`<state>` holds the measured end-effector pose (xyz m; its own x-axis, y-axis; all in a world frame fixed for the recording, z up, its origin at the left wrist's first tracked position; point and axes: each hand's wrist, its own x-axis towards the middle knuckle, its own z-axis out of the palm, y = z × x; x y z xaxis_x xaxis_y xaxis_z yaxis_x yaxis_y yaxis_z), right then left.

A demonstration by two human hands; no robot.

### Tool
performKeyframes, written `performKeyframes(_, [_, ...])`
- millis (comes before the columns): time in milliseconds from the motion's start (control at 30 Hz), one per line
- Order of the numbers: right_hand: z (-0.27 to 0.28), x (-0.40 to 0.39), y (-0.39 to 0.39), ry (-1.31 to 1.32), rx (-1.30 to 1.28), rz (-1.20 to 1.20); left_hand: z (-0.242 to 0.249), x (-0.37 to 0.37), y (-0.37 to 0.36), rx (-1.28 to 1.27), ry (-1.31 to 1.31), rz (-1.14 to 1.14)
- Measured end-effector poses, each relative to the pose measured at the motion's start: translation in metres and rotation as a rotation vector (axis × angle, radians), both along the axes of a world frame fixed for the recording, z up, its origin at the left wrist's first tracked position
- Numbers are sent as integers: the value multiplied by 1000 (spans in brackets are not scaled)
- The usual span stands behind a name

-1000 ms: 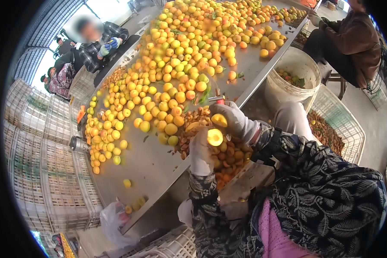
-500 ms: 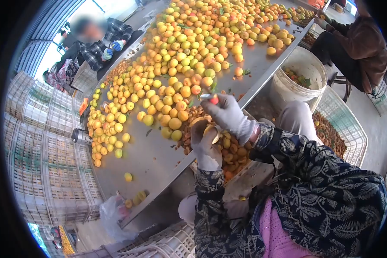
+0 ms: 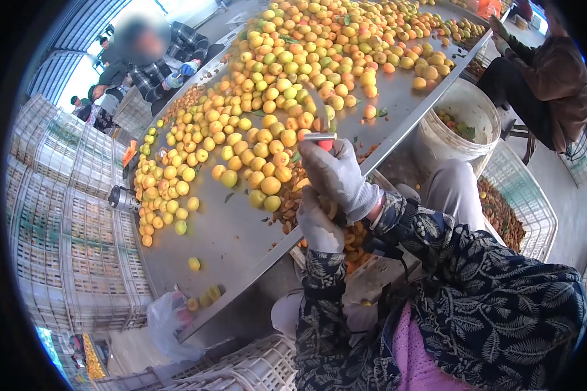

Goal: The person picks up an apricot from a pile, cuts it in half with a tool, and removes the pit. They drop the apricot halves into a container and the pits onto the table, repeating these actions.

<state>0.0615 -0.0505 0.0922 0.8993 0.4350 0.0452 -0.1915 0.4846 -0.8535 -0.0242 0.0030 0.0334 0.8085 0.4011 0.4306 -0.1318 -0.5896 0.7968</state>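
Observation:
My right hand point(image 3: 341, 177), in a pale glove, is closed round a small tool point(image 3: 321, 138) with a red handle and a metal end. Just below it my left hand point(image 3: 319, 221), gloved too, has its fingers curled; what they hold is mostly hidden, though a bit of yellow-orange fruit shows between the hands. Both hands are above the near edge of the metal table point(image 3: 241, 254). Many yellow-orange fruits point(image 3: 267, 163) are heaped on the table beyond them. Cut fruit point(image 3: 355, 244) lies in a crate under my hands.
A white bucket point(image 3: 456, 124) with leaves and scraps stands to the right, beside a crate of brown pits point(image 3: 502, 212). Stacked crates point(image 3: 72, 228) line the left. A plastic bag point(image 3: 169, 326) hangs at the table's lower corner. Co-workers point(image 3: 548, 85) sit around the table.
My hands have come closer together, the right one turning so that the tool's metal end lies level. The fruit half seen in my left hand is now largely covered.

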Motion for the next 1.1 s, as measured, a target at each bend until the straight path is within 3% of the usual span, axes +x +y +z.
performKeyframes(133, [-5, 2, -1, -104, -37, 147, -24, 1, 10, -127, -109, -48])
performKeyframes(200, [-8, 7, 3, -130, 16, 324, -31, -8, 16, 209, -4, 52])
performKeyframes(233, [-10, 9, 2, -133, 16, 330, -22, -9, 13, 210, -7, 58])
performKeyframes(300, [-13, 11, 1, -57, 27, 496, 10, -14, 2, -64, 48, -51])
performKeyframes(367, [-9, 8, 2, -103, 0, 450, 22, -16, -4, -122, 62, -29])
performKeyframes(467, [-14, 13, 6, 75, 106, 527, 14, -10, -2, -126, 17, 32])
performKeyframes(533, [-12, 7, 15, 23, -4, 80, 2, 0, -1, -78, -45, 74])
performKeyframes(600, [-8, -2, 16, -15, -2, 5, -8, 12, -5, -478, -103, 133])
performKeyframes(633, [-4, -5, 15, -48, -3, -71, -13, 14, -5, -476, -101, 134])
performKeyframes(700, [-7, -6, 14, -72, -24, -61, -25, 18, -4, -428, -168, 146])
performKeyframes(767, [-13, -1, 12, -263, -23, 204, -41, 19, 8, -345, -107, 120])
performKeyframes(833, [-9, 0, 8, -184, -69, 288, -44, 16, 13, -265, -44, 105])
performKeyframes(900, [-3, 4, 6, -226, -109, 405, -15, 11, 8, -1395, -76, -6])
performKeyframes(933, [-6, 8, 7, -227, -108, 410, 1, 4, 6, -1395, -80, -2])
performKeyframes(1000, [-16, 14, 11, -324, -91, 527, 25, -12, 4, -278, 348, -17])
performKeyframes(1100, [-6, 7, 11, -361, -115, 547, 25, -18, 13, -75, 383, -56])
